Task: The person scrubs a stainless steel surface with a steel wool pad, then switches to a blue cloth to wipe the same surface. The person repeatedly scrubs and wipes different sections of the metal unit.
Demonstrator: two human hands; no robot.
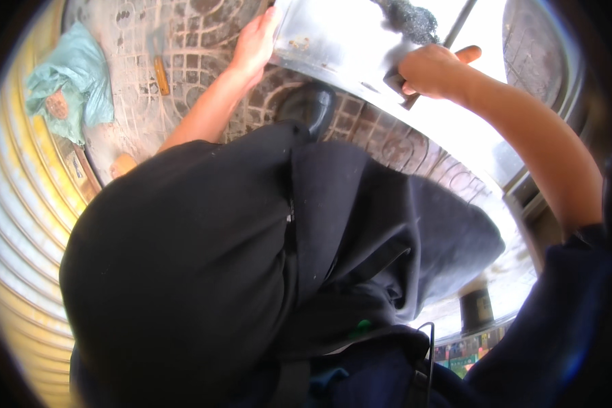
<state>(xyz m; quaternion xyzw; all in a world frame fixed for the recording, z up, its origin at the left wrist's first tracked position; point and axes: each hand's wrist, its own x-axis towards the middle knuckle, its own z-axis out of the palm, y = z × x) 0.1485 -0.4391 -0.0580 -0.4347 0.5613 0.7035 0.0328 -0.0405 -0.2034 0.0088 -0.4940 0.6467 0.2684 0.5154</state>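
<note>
A shiny sheet-metal piece point(331, 46), its upper part washed out by glare, lies before me at the top of the view. My left hand point(255, 46) grips its left edge, fingers partly hidden behind it. My right hand point(428, 71) is closed around a dark flat-ended hand tool point(395, 80) over the metal. A brown rounded end, probably its handle point(469, 53), sticks out past my knuckles. Just beyond that hand rests a dark grey clump that looks like steel wool point(415, 23).
On the patterned paving point(132, 102) lies a scraper-like tool with an orange wooden handle point(160, 76). A teal plastic bag point(89, 66) holding something brown sits near a yellow corrugated metal shutter point(25, 204). My black shoe point(322, 109) is below the metal's edge.
</note>
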